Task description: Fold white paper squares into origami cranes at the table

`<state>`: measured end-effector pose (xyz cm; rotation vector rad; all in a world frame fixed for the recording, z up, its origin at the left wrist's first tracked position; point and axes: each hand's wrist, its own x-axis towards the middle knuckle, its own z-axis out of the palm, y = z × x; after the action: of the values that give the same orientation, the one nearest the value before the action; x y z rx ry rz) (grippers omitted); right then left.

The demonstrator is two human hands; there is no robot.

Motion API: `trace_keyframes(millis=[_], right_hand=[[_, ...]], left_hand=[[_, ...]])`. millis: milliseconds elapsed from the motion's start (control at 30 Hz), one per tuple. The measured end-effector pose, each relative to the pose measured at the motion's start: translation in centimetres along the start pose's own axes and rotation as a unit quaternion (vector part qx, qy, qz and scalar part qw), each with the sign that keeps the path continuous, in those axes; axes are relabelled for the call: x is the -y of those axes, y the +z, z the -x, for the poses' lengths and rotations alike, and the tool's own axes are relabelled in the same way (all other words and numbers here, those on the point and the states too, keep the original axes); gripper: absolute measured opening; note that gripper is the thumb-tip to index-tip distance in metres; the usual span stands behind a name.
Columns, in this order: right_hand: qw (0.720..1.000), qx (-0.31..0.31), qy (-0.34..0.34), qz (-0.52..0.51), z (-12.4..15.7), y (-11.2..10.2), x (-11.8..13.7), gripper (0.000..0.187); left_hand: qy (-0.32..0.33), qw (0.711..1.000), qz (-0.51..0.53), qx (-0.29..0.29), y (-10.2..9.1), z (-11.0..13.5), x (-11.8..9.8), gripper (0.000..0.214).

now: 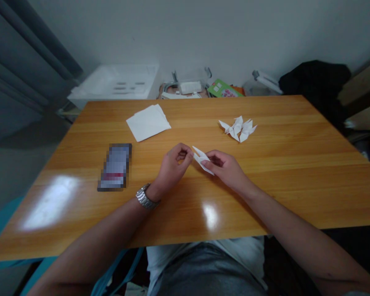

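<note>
A small white folded paper (pixel 200 156) with pointed ends is held just above the table, between my two hands. My right hand (pixel 228 167) grips its right side, thumb on top and fingers behind. At its left end, my left hand (pixel 175 162) is closed in a pinch at one of the points; the exact contact is partly hidden by the fingertips. Beyond my right hand lie several folded paper cranes (pixel 239 128), bunched together. A stack of white paper sheets (pixel 149 122) rests farther back on the left.
The glossy wooden table (pixel 296 164) carries a phone (pixel 115 167) with a blurred screen, left of my left hand. Behind its far edge are a white plastic tub (pixel 117 84), a green booklet (pixel 223 89) and a dark cloth heap (pixel 314 82).
</note>
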<state>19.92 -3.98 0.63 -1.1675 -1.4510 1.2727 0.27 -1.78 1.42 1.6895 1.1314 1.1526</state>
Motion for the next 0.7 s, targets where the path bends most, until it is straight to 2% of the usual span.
trace_keyframes(millis=[233,533,700], right_hand=[[1.0,-0.007,0.001,0.014,-0.02,-0.21,0.02,0.027],[1.0,-0.004,0.015,-0.017,-0.19,-0.11,-0.23,0.034],[1.0,-0.002,0.013,0.001,-0.2,-0.2,-0.44,0.029]], left_hand=[[0.025,0.999,-0.003,0.026,-0.02,0.12,0.41,0.018],[0.025,1.0,-0.009,0.012,-0.13,0.03,0.34,0.02],[0.023,1.0,-0.004,0.007,-0.12,-0.06,0.5,0.018]])
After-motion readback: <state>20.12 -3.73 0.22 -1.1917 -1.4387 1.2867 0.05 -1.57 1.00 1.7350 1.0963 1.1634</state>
